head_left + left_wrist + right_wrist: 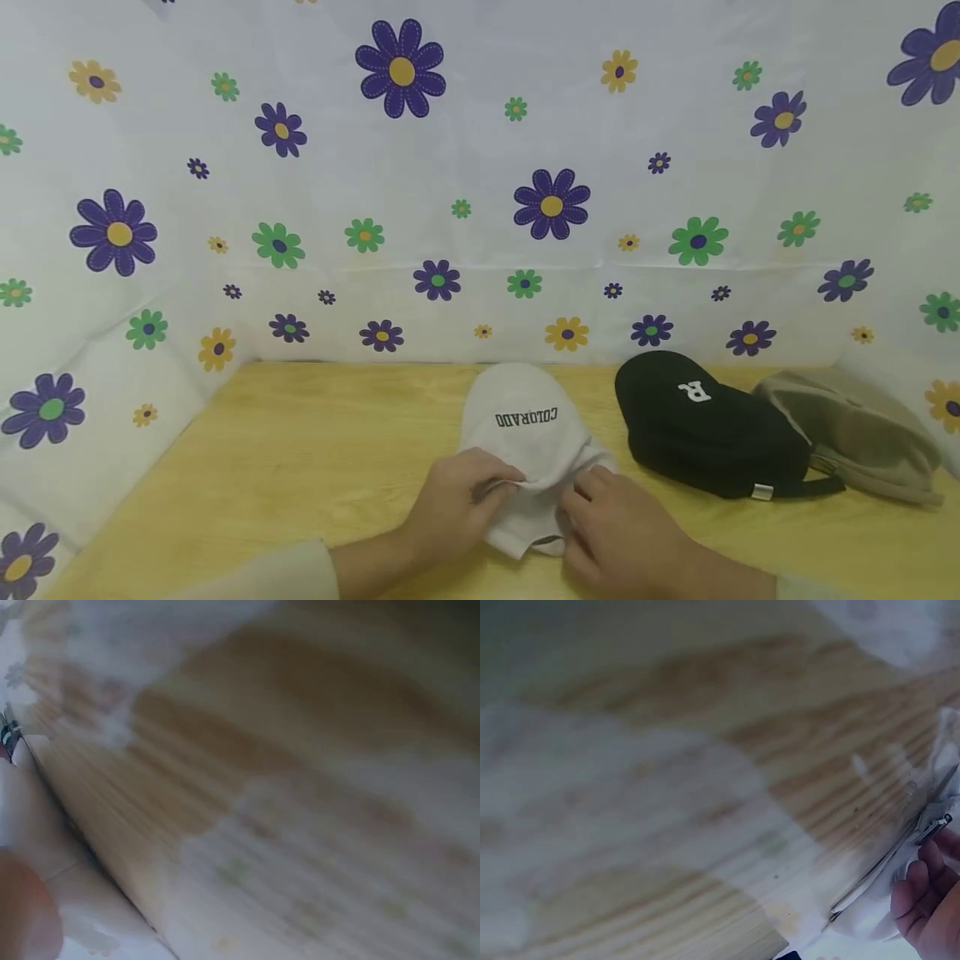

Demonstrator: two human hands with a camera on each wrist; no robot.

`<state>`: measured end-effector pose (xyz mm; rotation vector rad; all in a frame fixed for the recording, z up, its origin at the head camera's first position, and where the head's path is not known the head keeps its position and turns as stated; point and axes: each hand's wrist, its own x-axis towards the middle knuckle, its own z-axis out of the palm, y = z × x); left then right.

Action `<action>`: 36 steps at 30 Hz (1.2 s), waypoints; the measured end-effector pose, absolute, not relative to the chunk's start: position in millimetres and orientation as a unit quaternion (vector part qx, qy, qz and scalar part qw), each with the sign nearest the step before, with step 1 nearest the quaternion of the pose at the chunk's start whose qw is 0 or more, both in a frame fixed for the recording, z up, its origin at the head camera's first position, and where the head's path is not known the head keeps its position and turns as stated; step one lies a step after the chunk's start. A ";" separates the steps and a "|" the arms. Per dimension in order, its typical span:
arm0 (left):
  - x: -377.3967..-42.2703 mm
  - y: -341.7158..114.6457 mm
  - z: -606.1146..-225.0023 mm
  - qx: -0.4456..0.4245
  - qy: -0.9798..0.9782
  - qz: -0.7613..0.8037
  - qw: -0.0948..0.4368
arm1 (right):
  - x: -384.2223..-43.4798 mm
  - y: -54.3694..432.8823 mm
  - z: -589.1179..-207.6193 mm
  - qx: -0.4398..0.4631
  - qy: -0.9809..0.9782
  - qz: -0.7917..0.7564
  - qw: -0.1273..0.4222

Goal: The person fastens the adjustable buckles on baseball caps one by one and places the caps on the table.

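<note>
A white cap lies on the wooden table, its dark COLORADO lettering upside down from my side. The rounded end points away from me, and the near part is creased and folded. My left hand pinches the cap's fabric between thumb and fingers on the left. On the right, my right hand holds the cap near its edge with curled fingers. In the right wrist view, its fingertips are at a small metal buckle beside the white fabric. The left wrist view catches part of a finger against the white cap.
To the right rests a black cap with a white R and a strap with a metal clasp. A tan cap sits beyond it, partly overlapped. Flower-printed white cloth hangs behind and beside the wooden table.
</note>
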<state>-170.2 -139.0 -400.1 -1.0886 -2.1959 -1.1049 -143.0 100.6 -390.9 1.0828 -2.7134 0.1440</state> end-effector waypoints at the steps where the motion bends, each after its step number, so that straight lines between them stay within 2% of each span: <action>1: -169.2 -138.0 -400.2 -0.378 -0.797 -0.416 0.220 | -143.7 101.3 -390.3 0.367 -0.924 0.047 0.102; 5: -170.2 -138.0 -402.7 -0.340 -0.807 -0.435 0.208 | -145.3 101.3 -387.6 0.363 -0.929 0.045 0.064; 9: -172.5 -138.8 -409.0 -0.353 -0.833 -0.364 0.221 | -144.6 100.7 -386.4 0.358 -0.932 0.057 0.030; 12: -170.1 -137.7 -409.9 -0.391 -0.838 -0.274 0.265 | -143.9 100.2 -386.8 0.360 -0.931 0.063 0.019; 16: -163.1 -132.3 -400.2 -0.460 -0.798 -0.167 0.352 | -142.7 99.5 -388.0 0.370 -0.926 0.067 0.038; 18: -157.4 -127.4 -395.7 -0.503 -0.767 -0.132 0.375 | -142.3 100.0 -388.0 0.370 -0.925 0.074 0.039; 20: -150.1 -120.9 -393.8 -0.544 -0.748 -0.107 0.365 | -141.7 101.4 -387.3 0.369 -0.925 0.083 0.033; 22: -142.6 -114.2 -395.0 -0.570 -0.747 -0.085 0.332 | -141.1 102.6 -386.3 0.366 -0.926 0.094 0.019; 26: -134.4 -103.7 -400.9 -0.564 -0.777 -0.043 0.276 | -139.9 104.1 -386.0 0.371 -0.922 0.112 0.007; 34: -134.8 -101.2 -406.1 -0.531 -0.790 -0.049 0.303 | -137.1 106.9 -387.6 0.424 -0.894 0.143 0.035; 36: -134.6 -102.1 -405.6 -0.520 -0.802 -0.059 0.289 | -136.1 108.8 -386.9 0.426 -0.892 0.143 0.043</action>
